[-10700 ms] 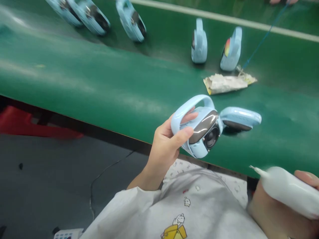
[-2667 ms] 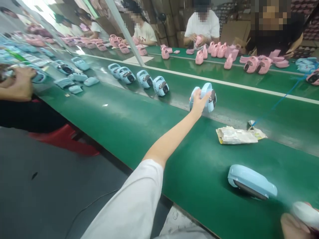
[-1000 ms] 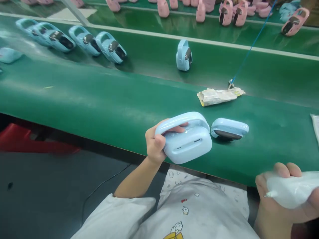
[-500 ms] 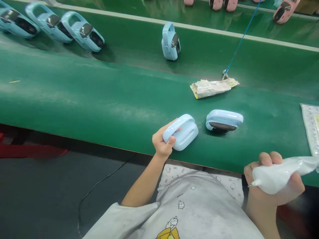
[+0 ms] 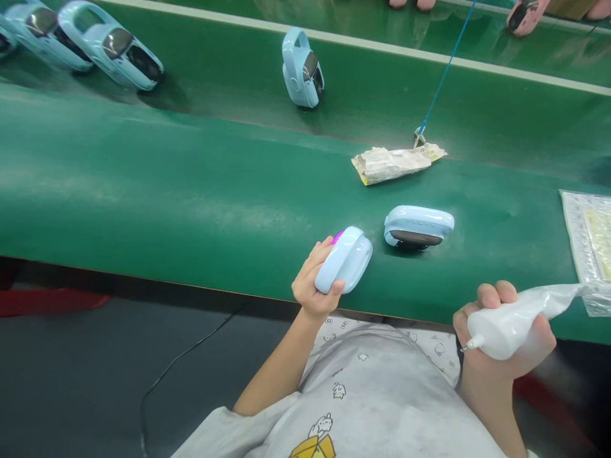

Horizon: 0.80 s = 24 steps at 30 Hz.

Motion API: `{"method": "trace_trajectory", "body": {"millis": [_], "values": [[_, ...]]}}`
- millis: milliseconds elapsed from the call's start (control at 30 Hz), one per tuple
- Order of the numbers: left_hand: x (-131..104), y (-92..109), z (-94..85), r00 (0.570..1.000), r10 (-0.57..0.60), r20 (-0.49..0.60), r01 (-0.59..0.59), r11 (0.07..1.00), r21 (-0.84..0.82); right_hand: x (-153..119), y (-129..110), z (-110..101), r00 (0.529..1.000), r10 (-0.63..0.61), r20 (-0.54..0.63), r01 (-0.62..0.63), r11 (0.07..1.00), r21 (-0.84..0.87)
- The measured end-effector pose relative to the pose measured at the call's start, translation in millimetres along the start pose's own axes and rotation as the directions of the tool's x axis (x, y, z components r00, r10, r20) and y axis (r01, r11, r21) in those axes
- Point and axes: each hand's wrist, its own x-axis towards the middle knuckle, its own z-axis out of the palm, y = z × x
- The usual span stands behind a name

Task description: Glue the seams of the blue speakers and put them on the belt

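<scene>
My left hand [image 5: 317,280] is closed round a light-blue plastic device with a loop handle [image 5: 346,257], held over the near edge of the green bench. A magenta glow shows at its far side. In my right hand [image 5: 506,343] is a white squeeze tube [image 5: 506,324], its thin nozzle pointing left and its flattened tail to the right. Between the two hands, farther back on the bench, a second light-blue device [image 5: 420,219] lies on its side with its dark panel toward me.
A crumpled paper packet [image 5: 396,166] is clipped to a blue cord [image 5: 449,67]. More light-blue devices [image 5: 303,70] stand on the green belt behind, several at the far left. Pink ones [image 5: 525,14] sit farther back. A plastic bag with a printed sheet [image 5: 589,235] lies at right.
My left hand has turned the held device, and a magenta glow now shows on it. The scene has shifted left with the view, the belt devices farthest. The tube is still in my right hand.
</scene>
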Motion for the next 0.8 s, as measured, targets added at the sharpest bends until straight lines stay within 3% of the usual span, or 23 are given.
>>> {"method": "trace_trajectory", "body": {"millis": [367,467,567,633,667,700,733,800], "values": [[-0.2,-1.1,-0.7,0.999,0.018,0.037,-0.018,1.0,0.003,-2.5,-0.8,-2.5,1.0,0.013,-0.009,-0.012,1.0,0.019],[5.2,-7.4,-11.0,0.987,0.049,0.15,-0.034,0.994,-0.101,-2.9,-2.3,-6.7,1.0,0.027,0.008,-0.027,0.999,0.039],[25.3,-19.5,-24.3,0.948,-0.054,0.314,0.152,0.943,-0.297,-1.6,-3.6,-11.1,1.0,0.023,0.011,-0.023,0.999,0.029],[48.3,-29.7,-26.9,0.901,-0.187,0.392,0.326,0.888,-0.323,-0.5,-3.2,-12.5,0.999,0.029,-0.015,-0.028,0.999,0.029],[61.7,-34.8,-25.2,0.864,-0.237,0.445,0.39,0.873,-0.291,-0.1,-2.6,-12.8,0.999,0.033,-0.028,-0.032,0.999,0.035],[75.5,-39.5,-21.7,0.777,-0.277,0.565,0.479,0.843,-0.246,0.0,-1.8,-12.7,0.999,0.037,-0.036,-0.035,0.998,0.043],[89.0,-43.5,-16.8,0.64,-0.288,0.712,0.551,0.819,-0.163,-0.2,-0.9,-12.5,0.998,0.039,-0.043,-0.037,0.998,0.047],[113.0,-48.2,-6.4,0.299,-0.221,0.928,0.646,0.763,-0.027,-1.5,0.5,-12.3,0.998,0.038,-0.046,-0.036,0.998,0.052]]}}
